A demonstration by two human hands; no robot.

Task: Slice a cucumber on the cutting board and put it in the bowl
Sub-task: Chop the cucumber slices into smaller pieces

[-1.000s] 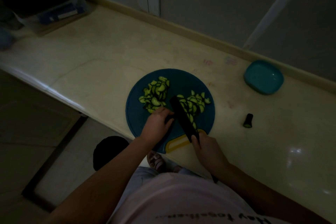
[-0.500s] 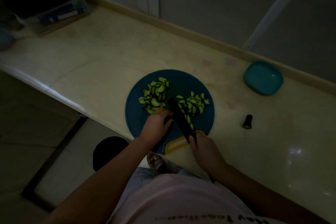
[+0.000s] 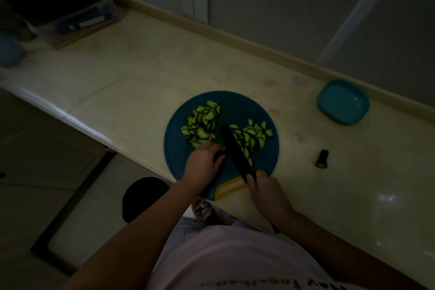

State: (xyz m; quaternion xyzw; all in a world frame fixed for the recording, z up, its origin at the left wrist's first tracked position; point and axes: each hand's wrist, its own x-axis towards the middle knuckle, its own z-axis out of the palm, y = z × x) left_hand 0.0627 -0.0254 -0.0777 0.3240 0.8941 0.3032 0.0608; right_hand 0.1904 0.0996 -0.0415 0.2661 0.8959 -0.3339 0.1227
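Hardly anything has shifted since a second ago: the knife and both hands sit almost where they were. The round blue cutting board lies at the near edge of the counter, its yellow handle just at the lip; counter runs wide to its left. The left hand curls over a dark cucumber piece against the blade; the right hand grips the black knife. Two heaps of cucumber slices flank the blade. A cut-off cucumber end lies right of the board; the teal bowl sits well apart, by the back ledge
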